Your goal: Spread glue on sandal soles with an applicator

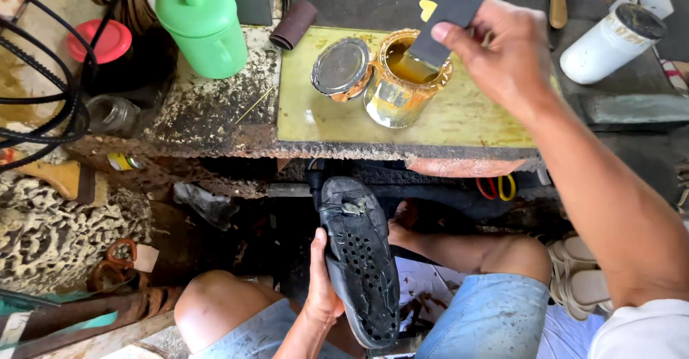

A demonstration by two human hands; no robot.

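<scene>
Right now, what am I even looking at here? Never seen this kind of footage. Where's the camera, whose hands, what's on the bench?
There is one picture, taken by a camera worn on a person's head and looking down over their knees and a low workbench. No machine is involved, only two bare hands.

The left hand holds a black perforated shoe sole upright between the knees. The right hand holds a dark flat strip whose lower end dips into an open tin of yellowish liquid.

The tin stands on a yellow-green board, and its round lid leans against it. Nearby are a green lidded jug, a white bottle lying on its side and a dark roll.
</scene>
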